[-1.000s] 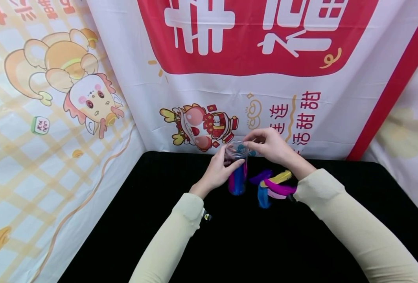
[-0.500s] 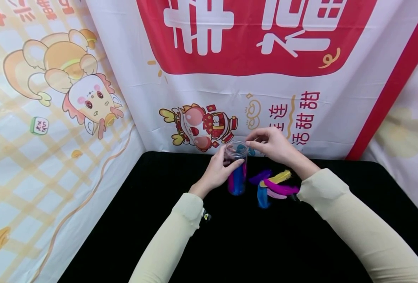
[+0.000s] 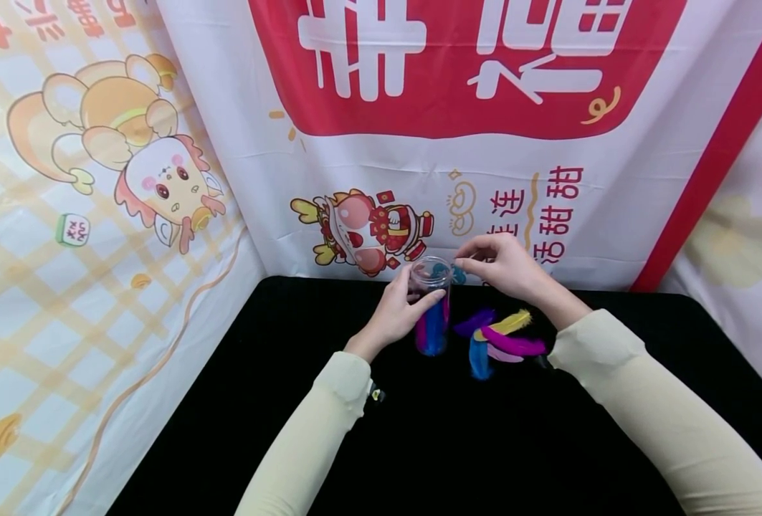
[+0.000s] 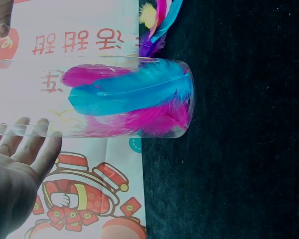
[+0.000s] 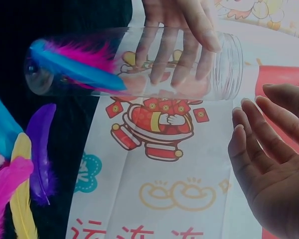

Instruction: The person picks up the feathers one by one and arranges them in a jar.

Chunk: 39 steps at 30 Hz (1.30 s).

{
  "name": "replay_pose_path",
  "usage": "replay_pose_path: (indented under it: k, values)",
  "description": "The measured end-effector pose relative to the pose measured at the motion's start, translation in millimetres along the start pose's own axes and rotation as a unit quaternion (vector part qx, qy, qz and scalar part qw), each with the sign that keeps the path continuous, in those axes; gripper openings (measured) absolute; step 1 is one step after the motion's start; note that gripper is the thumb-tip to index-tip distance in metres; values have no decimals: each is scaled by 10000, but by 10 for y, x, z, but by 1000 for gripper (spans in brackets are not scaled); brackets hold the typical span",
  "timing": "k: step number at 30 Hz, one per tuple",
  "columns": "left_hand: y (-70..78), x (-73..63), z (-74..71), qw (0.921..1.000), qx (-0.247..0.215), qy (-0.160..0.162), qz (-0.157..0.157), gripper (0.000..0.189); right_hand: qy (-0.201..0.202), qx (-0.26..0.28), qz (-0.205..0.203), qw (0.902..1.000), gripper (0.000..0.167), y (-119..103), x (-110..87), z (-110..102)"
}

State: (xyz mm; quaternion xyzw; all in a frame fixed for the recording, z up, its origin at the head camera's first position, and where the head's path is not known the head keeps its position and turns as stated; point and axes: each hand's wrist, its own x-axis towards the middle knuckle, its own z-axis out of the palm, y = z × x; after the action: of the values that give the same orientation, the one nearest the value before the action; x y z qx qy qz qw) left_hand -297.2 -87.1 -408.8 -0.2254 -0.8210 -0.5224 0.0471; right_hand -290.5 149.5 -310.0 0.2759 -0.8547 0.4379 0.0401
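The surface (image 3: 451, 444) is black right across, its far corners rounded. Lying on it are a purple feather (image 3: 474, 322), a yellow feather (image 3: 512, 323), a magenta feather (image 3: 515, 345), a pale pink feather (image 3: 504, 355) and a blue feather (image 3: 479, 360), some overlapping. Just left of them a clear jar (image 3: 434, 326) stands upright, its base, as far as I can see, on the black.

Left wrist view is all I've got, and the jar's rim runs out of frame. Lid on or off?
Observer: Off. The right wrist view shows the jar uncapped.
Operator: I only get fingertips of the right hand. Holding a feather?
Observer: No. The right hand shows nothing in its fingers.
Operator: Loose feathers are cut off at my top edge. What crosses the yellow one?
Observer: In the head view, the magenta feather lies over part of the yellow feather.
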Motion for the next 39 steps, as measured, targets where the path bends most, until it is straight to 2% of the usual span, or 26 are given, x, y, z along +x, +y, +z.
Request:
replay_pose_path:
  k: [7,16,30,39]
  values:
    - [5,-15,-8,10000,-50,-36,-28,70,-120,56,99,9999,21,44,-22,-20]
    - [14,-28,-8,10000,-51,-13,-8,69,-72,-33,201,9998,14,148,-77,-22]
    - [25,-29,-6,10000,-18,29,-11,68,2,-42,38,10000,13,262,-141,-43]
    - [23,-36,-9,10000,23,37,-19,69,-115,-96,398,9991,16,311,-192,-44]
